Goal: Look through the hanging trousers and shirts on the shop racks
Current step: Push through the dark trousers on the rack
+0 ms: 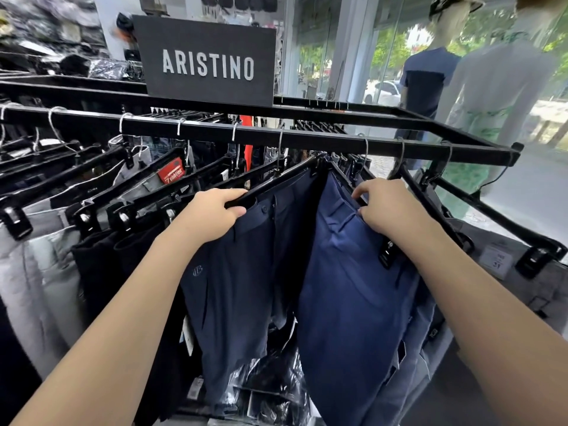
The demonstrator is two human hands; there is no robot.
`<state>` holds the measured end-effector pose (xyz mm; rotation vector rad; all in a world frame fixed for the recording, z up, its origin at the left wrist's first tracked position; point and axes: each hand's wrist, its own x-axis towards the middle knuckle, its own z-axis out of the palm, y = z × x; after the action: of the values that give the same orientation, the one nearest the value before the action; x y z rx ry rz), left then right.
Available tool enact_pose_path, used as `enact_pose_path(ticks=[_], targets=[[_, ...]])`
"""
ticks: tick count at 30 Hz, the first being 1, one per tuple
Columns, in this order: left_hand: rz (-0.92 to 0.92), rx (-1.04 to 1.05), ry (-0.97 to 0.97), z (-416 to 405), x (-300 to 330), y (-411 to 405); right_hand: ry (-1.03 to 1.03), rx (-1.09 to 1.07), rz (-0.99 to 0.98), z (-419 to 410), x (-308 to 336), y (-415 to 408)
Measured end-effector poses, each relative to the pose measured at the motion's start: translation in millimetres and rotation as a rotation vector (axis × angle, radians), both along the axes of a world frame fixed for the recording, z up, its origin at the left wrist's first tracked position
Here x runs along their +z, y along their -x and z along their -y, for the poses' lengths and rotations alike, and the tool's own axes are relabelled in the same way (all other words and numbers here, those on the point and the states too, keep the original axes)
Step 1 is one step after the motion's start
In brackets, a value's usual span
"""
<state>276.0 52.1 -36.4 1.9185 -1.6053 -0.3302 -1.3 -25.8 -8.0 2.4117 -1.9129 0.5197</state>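
From the head camera, the left hand (pixel 216 214) has its fingers curled over the black clip hanger (pixel 270 186) of the dark navy trousers (pixel 236 287), with the thumb under the waistband, so it grips that hanger. The right hand (pixel 388 210) pinches the waistband and hanger edge of the brighter blue trousers (pixel 347 296), which hang just to the right of the navy pair. The two hands draw these garments apart, and a gap shows between them, with plastic-wrapped stock (pixel 270 385) low down under the gap.

Both pairs hang by wire hooks from the black rack rail (pixel 307 139) just beyond the hands. Left of the left hand are black trousers (pixel 101 265), then light grey trousers (pixel 37 287) and a pair with a red tag (pixel 170 175). Right of the right hand hang grey trousers (pixel 522 281) with a white size label (pixel 496 260). Above the rail stands a dark ARISTINO sign (pixel 209 64); beyond the right hand two mannequins (pixel 461 87) face the shop window.

Judging by this, the browsing is midway along this rail: the hands work near its right end, only a few pairs remain to their right, and no shirts are in hand, so the shirt racks appear to be left.
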Motion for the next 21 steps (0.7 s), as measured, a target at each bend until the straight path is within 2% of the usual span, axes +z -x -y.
enact_pose_path(ticks=[6, 8, 10, 12, 14, 17, 21], targets=[[0.001, -0.067, -0.058, -8, 6, 10, 0.094, 0.002, -0.057, -15, 1, -12], [-0.053, -0.096, -0.093, -10, 5, 16, 0.164, 0.109, -0.009, -25, 3, -20], [-0.114, -0.163, -0.114, -11, 1, 26, 0.147, 0.246, 0.11, -33, 7, -28], [-0.256, -0.261, -0.133, -11, -2, 40, 0.045, 0.301, 0.251, -41, 12, -37], [-0.511, -0.298, -0.173, -16, -2, 60, -0.097, 0.306, 0.322, -45, 15, -43], [-0.772, -0.33, -0.189, -18, -10, 84, -0.239, 0.309, 0.226, -42, 13, -50], [-0.996, -0.407, -0.183, -16, -29, 99, -0.249, 0.292, 0.191, -36, 15, -47]])
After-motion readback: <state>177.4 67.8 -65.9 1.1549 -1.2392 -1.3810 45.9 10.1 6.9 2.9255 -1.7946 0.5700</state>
